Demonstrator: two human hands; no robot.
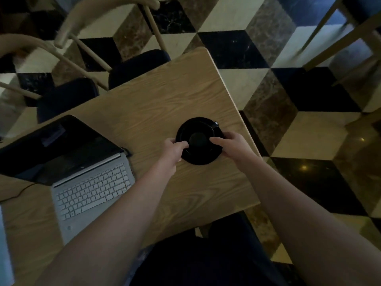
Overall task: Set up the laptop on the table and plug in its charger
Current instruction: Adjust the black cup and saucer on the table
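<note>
A silver laptop (90,190) stands open on the wooden table (165,100) at the left, its dark screen tilted back. A thin black cable (18,193) runs off its left side, and a dark plug (127,152) sits at its right hinge. To the right, a black cup on a black saucer (199,159) rests on the table. My left hand (173,148) grips the saucer's left rim. My right hand (228,144) grips its right rim beside the cup.
Two wooden chairs with dark seats (68,96) stand at the table's far side. The table's right edge (233,104) runs just beside the saucer. A chequered marble floor (288,89) surrounds the table. Another chair's frame (340,38) shows at the top right.
</note>
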